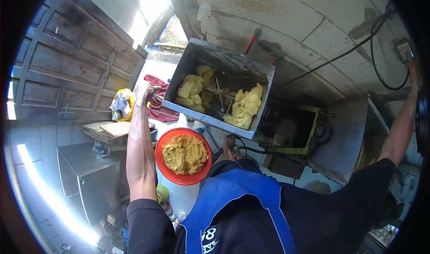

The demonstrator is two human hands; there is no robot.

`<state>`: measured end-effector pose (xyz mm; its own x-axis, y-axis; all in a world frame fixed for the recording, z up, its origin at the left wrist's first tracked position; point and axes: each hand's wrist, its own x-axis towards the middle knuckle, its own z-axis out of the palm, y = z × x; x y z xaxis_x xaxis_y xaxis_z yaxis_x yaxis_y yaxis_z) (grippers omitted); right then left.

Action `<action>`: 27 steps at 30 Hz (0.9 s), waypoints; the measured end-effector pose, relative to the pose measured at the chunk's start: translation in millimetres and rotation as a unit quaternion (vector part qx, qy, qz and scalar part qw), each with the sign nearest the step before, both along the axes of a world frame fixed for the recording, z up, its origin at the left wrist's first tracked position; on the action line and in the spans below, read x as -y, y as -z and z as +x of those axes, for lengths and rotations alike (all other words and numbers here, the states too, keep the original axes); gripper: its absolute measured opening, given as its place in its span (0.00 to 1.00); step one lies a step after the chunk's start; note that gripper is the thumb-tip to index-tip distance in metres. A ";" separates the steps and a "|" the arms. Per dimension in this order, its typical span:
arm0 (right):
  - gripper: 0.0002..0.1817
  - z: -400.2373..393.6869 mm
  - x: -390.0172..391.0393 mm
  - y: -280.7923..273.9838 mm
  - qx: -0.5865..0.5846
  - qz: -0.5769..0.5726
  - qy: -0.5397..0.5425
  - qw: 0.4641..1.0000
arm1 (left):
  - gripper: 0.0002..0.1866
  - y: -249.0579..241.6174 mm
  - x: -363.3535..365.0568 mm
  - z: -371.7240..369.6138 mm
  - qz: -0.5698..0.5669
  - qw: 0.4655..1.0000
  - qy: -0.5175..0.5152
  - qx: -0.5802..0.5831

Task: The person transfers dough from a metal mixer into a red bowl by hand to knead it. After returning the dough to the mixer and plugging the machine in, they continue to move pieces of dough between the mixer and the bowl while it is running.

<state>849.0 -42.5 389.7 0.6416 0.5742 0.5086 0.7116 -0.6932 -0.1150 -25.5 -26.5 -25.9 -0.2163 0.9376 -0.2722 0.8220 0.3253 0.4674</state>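
Observation:
A square metal mixer tub [210, 115] holds yellow dough [245, 106] on its right side and more dough [191, 92] on its left, with metal mixing arms [220, 95] between them. My left hand [145, 91] is closed around a metal handle [157, 96] at the tub's left side. Far to the right, my right hand [410, 63] reaches up to a wall switch [404, 50], a finger touching it; its other fingers are hard to make out. Below the tub, a red basin [188, 179] holds crumbly yellow dough [184, 154].
A motor unit with a green frame [310, 135] and pulley [322, 132] stands right of the tub. Black cables [340, 56] hang along the wall. At left are a wooden door [76, 61], a yellow bag [122, 105], a red cloth [163, 110] and a metal box [96, 182].

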 end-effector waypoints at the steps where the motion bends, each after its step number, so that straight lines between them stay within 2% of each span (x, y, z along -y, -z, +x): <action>1: 0.30 4.2 -0.9 0.1 -0.003 -0.002 -0.002 1.000 | 0.14 -0.2 -3.3 0.3 -0.003 1.000 -0.001 0.001; 27: 0.25 149.6 -36.5 -7.6 -0.137 -0.056 -0.088 0.985 | 0.14 0.0 -0.9 4.0 -0.008 0.999 -0.026 0.028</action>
<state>998.7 -6.0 397.4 0.6311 0.7320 0.2569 0.7750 -0.5807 -0.2491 -21.5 -25.6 -25.9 -0.2489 0.9208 -0.3004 0.7763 0.3752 0.5066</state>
